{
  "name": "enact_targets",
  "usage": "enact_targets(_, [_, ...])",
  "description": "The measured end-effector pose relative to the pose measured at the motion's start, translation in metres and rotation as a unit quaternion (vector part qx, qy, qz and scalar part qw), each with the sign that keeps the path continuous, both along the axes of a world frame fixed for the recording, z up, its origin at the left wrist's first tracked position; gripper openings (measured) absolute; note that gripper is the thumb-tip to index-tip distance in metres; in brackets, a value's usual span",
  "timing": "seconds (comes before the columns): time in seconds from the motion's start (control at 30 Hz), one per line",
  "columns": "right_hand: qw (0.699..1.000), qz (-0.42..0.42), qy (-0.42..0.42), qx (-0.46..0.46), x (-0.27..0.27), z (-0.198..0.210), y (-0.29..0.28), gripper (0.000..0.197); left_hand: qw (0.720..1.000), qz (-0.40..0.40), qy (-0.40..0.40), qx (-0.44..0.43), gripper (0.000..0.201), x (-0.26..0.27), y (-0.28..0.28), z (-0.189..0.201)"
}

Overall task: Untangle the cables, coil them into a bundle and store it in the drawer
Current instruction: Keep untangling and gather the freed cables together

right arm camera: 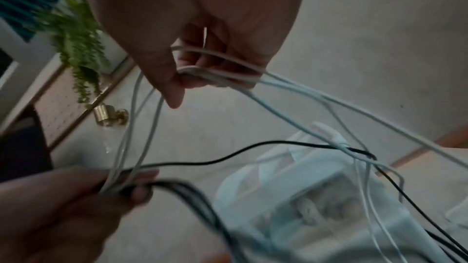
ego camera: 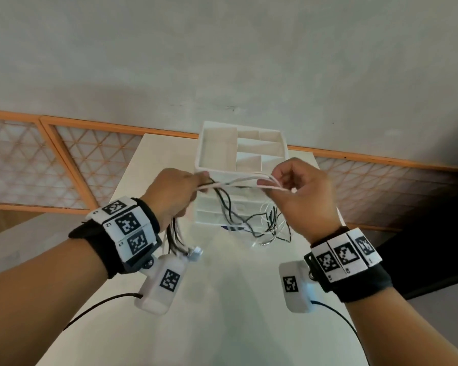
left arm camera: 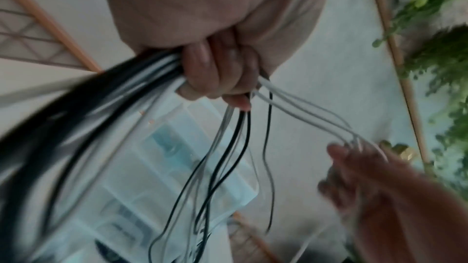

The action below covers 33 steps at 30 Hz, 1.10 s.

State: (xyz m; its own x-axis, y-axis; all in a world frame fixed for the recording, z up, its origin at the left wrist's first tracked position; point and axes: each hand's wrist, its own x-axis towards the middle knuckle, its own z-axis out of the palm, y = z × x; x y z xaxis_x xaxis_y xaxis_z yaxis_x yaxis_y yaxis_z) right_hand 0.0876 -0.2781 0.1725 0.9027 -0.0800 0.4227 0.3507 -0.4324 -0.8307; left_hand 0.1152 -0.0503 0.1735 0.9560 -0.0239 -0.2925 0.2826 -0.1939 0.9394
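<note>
Mid-task, coiling stage by my read: cables (ego camera: 238,207) held up in the air at centre frame, in front of the white drawer unit (ego camera: 238,154) on the table (ego camera: 222,299). Left hand (ego camera: 169,194) has fingers curled tight round a gathered bunch of black and white strands; right hand (ego camera: 299,191) pinches a few white strands, looped over its curled fingers. Short white span runs between the hands; the rest hangs in loose, crossed loops below. So partly gathered, not fully untangled, no finished bundle, nothing stored. No drawer looks pulled out, though the cables and hands block much of the front. Head view alone shows the unit's open top tray and plug ends dangling under the left wrist. Left wrist view shows the fist's clamp up close; right wrist view shows a black strand crossing white ones low right, plus a hanging plant (right arm camera: 76,43) upper left.
</note>
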Motion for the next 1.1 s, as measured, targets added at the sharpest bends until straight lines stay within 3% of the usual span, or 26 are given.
enact_targets(0.07, [0.980,0.033,0.109,-0.163,0.000,-0.021,-0.003,0.029,0.995,0.041,-0.032,-0.087,0.035,0.005,0.005,0.013])
enact_targets(0.13, [0.897,0.026,0.214,-0.387,0.002,-0.067,-0.021,0.035,0.983,0.062,-0.072,-0.157,0.034,0.010,0.012,0.032])
enact_targets(0.2, [0.818,-0.014,0.339,-0.464,0.001,-0.110,-0.042,0.037,0.975,0.049,-0.106,-0.188,0.030,0.013,0.019,0.049])
enact_targets(0.23, [0.806,-0.038,0.385,-0.448,0.000,-0.121,-0.050,0.039,0.976,0.033,-0.114,-0.180,0.030,0.013,0.021,0.053])
enact_targets(0.3, [0.821,-0.072,0.413,-0.388,0.007,-0.123,-0.059,0.036,0.985,-0.007,-0.113,-0.130,0.036,0.011,0.022,0.050])
enact_targets(0.37, [0.867,-0.102,0.377,-0.310,0.019,-0.099,-0.059,0.037,0.994,-0.026,-0.092,-0.051,0.052,0.010,0.019,0.037])
enact_targets(0.43, [0.929,-0.152,0.315,-0.124,0.033,-0.065,-0.060,0.037,0.997,-0.023,-0.066,0.042,0.055,0.011,0.015,0.020])
enact_targets(0.5, [0.964,-0.155,0.209,0.062,0.041,-0.029,-0.061,0.031,0.991,-0.003,-0.049,0.122,0.049,0.014,0.015,0.003])
enact_targets(0.53, [0.973,-0.155,0.139,0.100,0.041,-0.012,-0.060,0.031,0.988,0.014,-0.039,0.146,0.048,0.015,0.016,-0.004])
enact_targets(0.6, [0.982,-0.177,0.030,0.054,0.035,0.012,-0.059,0.027,0.985,0.062,-0.028,0.158,0.049,0.019,0.021,-0.015])
enact_targets(0.67, [0.974,-0.217,0.006,-0.057,0.025,0.014,-0.065,0.023,0.982,0.117,-0.040,0.139,0.050,0.022,0.027,-0.018])
enact_targets(0.73, [0.949,-0.226,0.094,-0.198,0.019,-0.011,-0.079,0.026,0.981,0.176,-0.064,0.055,0.044,0.026,0.033,-0.010])
enact_targets(0.8, [0.890,-0.197,0.257,-0.320,0.015,-0.052,-0.090,0.035,0.976,0.193,-0.088,-0.047,0.035,0.029,0.035,0.001])
enact_targets(0.87, [0.829,-0.153,0.369,-0.391,0.010,-0.090,-0.095,0.046,0.979,0.145,-0.117,-0.083,0.025,0.029,0.031,0.010])
enact_targets(0.93, [0.801,-0.129,0.413,-0.413,0.005,-0.114,-0.092,0.054,0.985,0.079,-0.131,-0.080,0.026,0.027,0.022,0.013])
enact_targets(1.0, [0.818,-0.123,0.414,-0.380,0.006,-0.118,-0.088,0.053,0.989,0.046,-0.124,-0.073,0.043,0.026,0.013,0.012])
enact_targets(1.1, [0.889,-0.156,0.374,-0.213,0.012,-0.076,-0.083,0.044,0.991,0.052,-0.112,-0.046,0.045,0.028,0.009,0.008])
